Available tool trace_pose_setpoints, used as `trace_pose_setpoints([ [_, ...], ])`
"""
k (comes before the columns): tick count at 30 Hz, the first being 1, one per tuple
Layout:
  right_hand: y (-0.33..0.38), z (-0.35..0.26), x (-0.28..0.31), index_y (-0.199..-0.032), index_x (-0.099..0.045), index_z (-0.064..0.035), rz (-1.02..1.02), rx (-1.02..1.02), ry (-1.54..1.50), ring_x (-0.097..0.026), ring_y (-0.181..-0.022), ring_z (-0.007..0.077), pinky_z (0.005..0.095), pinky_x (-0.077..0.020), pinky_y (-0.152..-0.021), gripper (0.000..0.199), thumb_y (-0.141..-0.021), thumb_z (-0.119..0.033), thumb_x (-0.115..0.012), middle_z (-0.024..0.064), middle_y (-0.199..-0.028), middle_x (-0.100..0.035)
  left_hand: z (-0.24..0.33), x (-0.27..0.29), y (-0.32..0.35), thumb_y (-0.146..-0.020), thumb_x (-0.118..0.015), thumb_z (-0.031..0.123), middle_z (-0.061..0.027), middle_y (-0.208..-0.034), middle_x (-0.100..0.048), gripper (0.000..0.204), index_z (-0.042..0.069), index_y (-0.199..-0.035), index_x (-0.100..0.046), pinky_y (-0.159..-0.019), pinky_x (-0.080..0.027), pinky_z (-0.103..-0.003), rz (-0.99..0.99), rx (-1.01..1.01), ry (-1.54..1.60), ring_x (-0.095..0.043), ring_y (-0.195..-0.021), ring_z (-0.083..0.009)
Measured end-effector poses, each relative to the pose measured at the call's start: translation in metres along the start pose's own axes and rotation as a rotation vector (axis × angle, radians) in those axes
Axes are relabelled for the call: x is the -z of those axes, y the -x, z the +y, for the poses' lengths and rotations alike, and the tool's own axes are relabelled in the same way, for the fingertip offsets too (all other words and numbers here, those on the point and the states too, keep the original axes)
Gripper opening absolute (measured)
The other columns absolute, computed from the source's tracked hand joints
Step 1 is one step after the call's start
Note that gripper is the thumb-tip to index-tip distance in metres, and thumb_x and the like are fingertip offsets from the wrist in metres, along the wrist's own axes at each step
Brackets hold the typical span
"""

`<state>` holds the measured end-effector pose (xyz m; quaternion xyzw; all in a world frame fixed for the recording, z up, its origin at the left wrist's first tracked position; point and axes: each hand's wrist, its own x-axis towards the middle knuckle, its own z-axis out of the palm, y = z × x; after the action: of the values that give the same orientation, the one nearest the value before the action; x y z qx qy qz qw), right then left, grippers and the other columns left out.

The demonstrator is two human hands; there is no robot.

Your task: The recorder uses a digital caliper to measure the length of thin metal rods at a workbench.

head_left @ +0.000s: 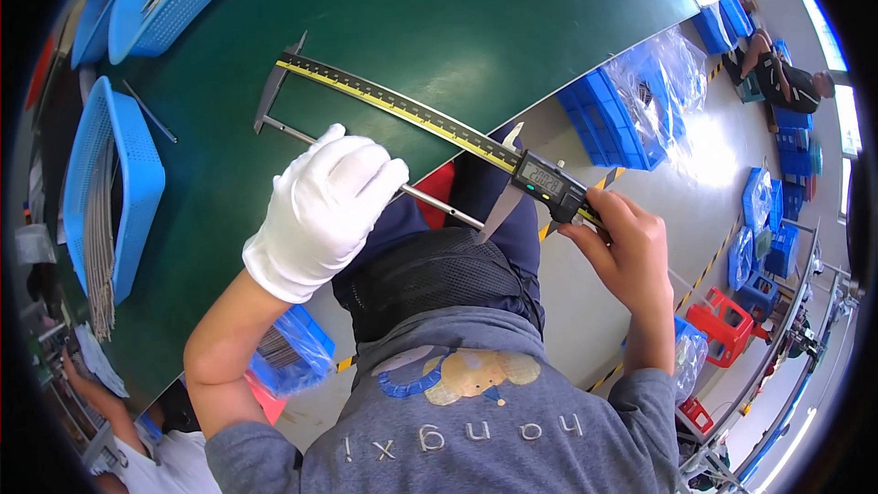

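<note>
My left hand (327,206), in a white glove, is closed around the middle of a thin metal rod (446,209) with small holes near one end. A long digital caliper (389,102) with a yellow scale lies slantwise above the rod. The rod spans its wide-set jaws, one end at the far left jaw and the other at the sliding jaw beside the display. Bare, my right hand (633,252) pinches the caliper near its display, thumb below and fingers above. The caliper's left part is over the green table (366,0); its display end extends past the table edge.
At the left, a blue basket (146,178) holds many thin rods, with a loose rod (151,111) beside it. More blue baskets (137,37) stand at the upper left. Blue crates (604,119), a red stool (722,325) and a seated person (786,80) are on the right.
</note>
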<state>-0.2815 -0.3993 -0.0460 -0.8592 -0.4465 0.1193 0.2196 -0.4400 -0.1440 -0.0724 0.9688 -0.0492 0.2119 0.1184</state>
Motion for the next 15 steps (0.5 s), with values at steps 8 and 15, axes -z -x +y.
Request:
trace_pose_setpoints([
  [8, -0.0014, 0.0028, -0.0073, -0.093, -0.061, -0.0063, -0.004, -0.011, 0.007, -0.061, -0.059, 0.0278, 0.0359, -0.0460, -0.051, 0.034, -0.077, -0.035, -0.071, 0.0084, -0.075, -0.063, -0.0001, 0.0032, -0.0020, -0.063, -0.068, 0.010, -0.0073, -0.092, -0.060, 0.034, 0.006, -0.096, -0.065, -0.083, -0.051, -0.044, -0.036, 0.021, 0.026, -0.061, -0.088, -0.0269],
  [15, -0.0006, 0.0002, -0.0086, -0.097, -0.061, -0.0049, 0.014, 0.029, 0.011, -0.061, -0.057, 0.0219, 0.0309, -0.0469, -0.051, 0.038, -0.071, -0.028, -0.078, 0.0079, -0.073, -0.061, 0.0015, 0.0031, -0.0031, -0.063, -0.072, 0.017, -0.0082, -0.101, -0.059, 0.043, 0.006, -0.104, -0.063, -0.085, -0.048, -0.045, -0.084, -0.010, 0.038, -0.059, -0.093, -0.0283],
])
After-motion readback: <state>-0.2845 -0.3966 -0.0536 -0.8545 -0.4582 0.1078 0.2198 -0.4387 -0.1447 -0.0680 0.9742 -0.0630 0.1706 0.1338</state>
